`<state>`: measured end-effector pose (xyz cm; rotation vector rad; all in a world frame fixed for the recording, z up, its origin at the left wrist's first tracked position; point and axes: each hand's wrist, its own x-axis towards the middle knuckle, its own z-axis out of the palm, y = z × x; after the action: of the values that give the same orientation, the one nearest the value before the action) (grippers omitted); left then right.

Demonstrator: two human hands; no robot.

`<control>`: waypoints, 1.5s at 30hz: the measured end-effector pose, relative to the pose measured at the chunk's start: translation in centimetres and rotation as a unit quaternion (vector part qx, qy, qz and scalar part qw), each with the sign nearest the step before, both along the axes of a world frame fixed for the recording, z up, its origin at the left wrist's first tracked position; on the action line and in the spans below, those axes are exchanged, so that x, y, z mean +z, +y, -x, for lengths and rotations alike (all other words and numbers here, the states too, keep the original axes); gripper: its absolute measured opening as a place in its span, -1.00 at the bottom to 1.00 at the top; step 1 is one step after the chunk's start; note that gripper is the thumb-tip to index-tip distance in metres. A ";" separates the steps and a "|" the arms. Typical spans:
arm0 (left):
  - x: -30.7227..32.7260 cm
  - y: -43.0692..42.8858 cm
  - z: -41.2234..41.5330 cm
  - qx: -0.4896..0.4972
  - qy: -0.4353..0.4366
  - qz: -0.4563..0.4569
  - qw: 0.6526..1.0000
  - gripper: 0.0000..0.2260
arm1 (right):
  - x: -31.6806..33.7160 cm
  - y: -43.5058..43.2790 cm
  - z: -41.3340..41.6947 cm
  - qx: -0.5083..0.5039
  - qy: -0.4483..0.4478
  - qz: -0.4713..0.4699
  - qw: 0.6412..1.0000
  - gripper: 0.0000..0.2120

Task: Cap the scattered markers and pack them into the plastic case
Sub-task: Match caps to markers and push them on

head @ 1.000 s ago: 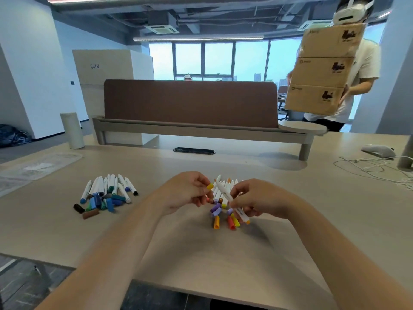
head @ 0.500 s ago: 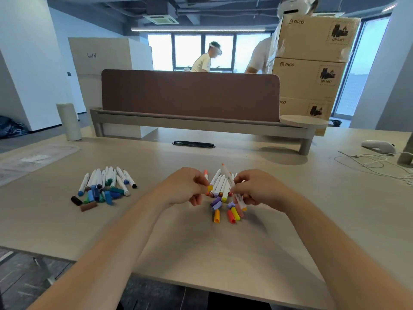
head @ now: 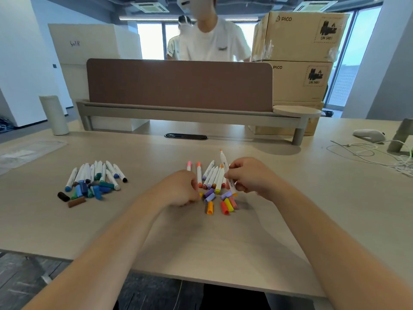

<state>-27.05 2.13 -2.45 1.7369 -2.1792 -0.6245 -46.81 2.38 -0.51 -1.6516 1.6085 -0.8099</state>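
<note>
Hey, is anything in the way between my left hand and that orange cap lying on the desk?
Nothing visible. The orange cap lies in the open just to the right of the left hand, with only bare desk between them. The purple caps lie just beyond it, off that path.

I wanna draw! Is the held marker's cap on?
Off: the marker in the right hand shows a bare orange tip on top.

Uncapped markers [head: 213,176]; loose caps [head: 220,201] beside

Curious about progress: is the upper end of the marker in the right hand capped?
No, the marker the right hand grips shows a bare orange tip.
</note>
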 end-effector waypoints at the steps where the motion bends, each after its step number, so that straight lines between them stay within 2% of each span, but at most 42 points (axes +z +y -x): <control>1: 0.1 0.0 0.0 -0.004 0.001 -0.002 1.000 -0.92 | -0.1 0.0 0.0 0.002 -0.002 -0.001 1.000 -0.92; 3: 0.2 0.1 0.0 -0.007 -0.001 -0.003 1.000 -0.93 | -0.1 0.0 0.0 0.005 -0.007 -0.003 1.000 -0.91; 6: 0.5 0.2 0.1 -0.002 -0.030 0.050 0.998 -0.93 | -0.2 0.0 0.0 0.005 0.000 -0.001 1.000 -0.90; 9: 0.7 0.2 0.6 -0.017 -0.013 0.086 0.996 -0.92 | -0.2 -0.1 0.1 0.001 0.007 0.000 1.000 -0.88; 12: 0.9 0.4 1.5 -0.051 -0.016 0.071 0.996 -0.92 | -0.4 -0.2 0.3 -0.008 0.007 0.000 1.000 -0.86; 15: 0.8 0.8 2.5 -0.091 -0.025 0.056 0.994 -0.80 | -0.4 -0.2 0.7 -0.013 0.000 -0.003 1.000 -0.84; 19: 0.4 0.5 3.4 -0.096 -0.059 0.056 0.992 -0.71 | -0.2 -0.1 0.8 -0.015 -0.006 -0.003 1.000 -0.87; 22: 0.6 0.3 3.4 -0.113 -0.044 0.037 0.992 -0.69 | -0.1 0.1 0.9 -0.009 -0.009 -0.003 1.000 -0.88; 24: 0.8 0.3 3.3 -0.098 -0.039 0.046 0.993 -0.76 | -0.1 0.3 0.8 -0.008 -0.018 -0.002 1.000 -0.87; 29: 1.7 0.0 1.9 -0.025 -0.047 0.110 0.992 -0.77 | -0.2 0.4 0.0 0.011 -0.018 0.003 1.000 -0.86; 32: 1.6 -0.3 0.9 -0.004 -0.067 0.076 0.995 -0.86 | -0.2 0.3 -0.4 0.019 -0.006 0.008 1.000 -0.86; 36: 0.8 0.0 0.7 0.003 -0.093 0.019 0.995 -0.80 | -0.2 0.1 -0.5 0.017 0.000 0.013 1.000 -0.86; 45: 0.3 0.0 0.6 0.024 -0.091 0.002 0.996 -0.81 | -0.5 -0.1 -0.5 0.017 -0.008 0.013 1.000 -0.88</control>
<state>-27.62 2.11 -2.18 1.9055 -2.2460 -0.4678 -46.34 2.24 -1.05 -1.6829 1.5607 -0.8275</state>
